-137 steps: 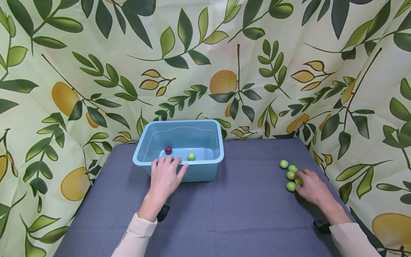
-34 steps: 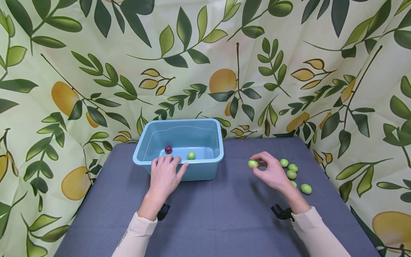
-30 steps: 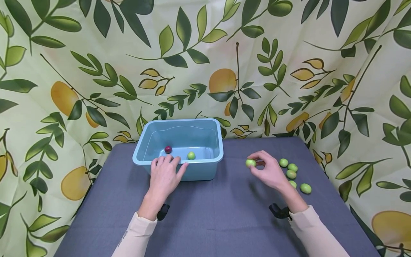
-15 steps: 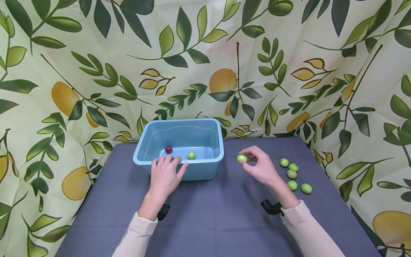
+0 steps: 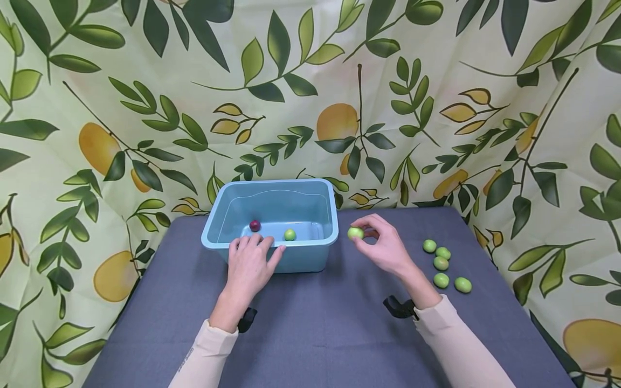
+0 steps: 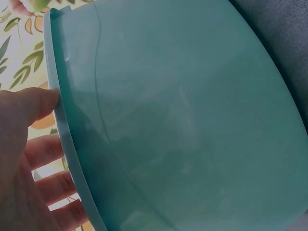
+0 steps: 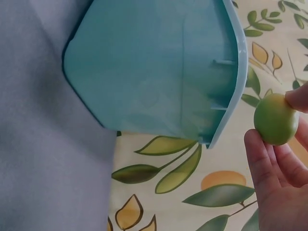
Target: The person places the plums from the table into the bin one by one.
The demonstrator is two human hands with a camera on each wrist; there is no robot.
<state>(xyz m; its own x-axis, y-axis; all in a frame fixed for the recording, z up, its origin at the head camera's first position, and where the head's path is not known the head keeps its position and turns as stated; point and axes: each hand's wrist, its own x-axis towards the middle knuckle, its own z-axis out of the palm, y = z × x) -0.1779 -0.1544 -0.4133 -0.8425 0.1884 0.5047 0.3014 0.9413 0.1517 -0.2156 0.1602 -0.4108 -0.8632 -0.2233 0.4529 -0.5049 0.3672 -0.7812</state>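
Observation:
My right hand (image 5: 383, 248) pinches a small, smooth, oval green fruit (image 5: 356, 233) between thumb and fingertips. It is held above the table, just right of a light-blue plastic bin (image 5: 276, 261). The right wrist view shows that green fruit (image 7: 275, 119) close up, beside the bin's rim (image 7: 243, 62). My left hand (image 5: 249, 267) rests on the bin's front rim, its fingers laid over the edge. In the left wrist view the thumb (image 6: 45, 102) touches the rim. Inside the bin lie a dark red round fruit (image 5: 254, 226) and another green fruit (image 5: 289, 234), apart from each other.
Several more green fruits (image 5: 441, 263) lie loosely grouped on the right side of the table. A dark blue-grey cloth (image 5: 330, 334) covers the tabletop. Behind and at both sides hangs a leaf-and-fruit patterned curtain (image 5: 291, 54).
My right hand has taken a green fruit from the group at the right and carried it left, close to the bin. My left hand and the bin have stayed put.

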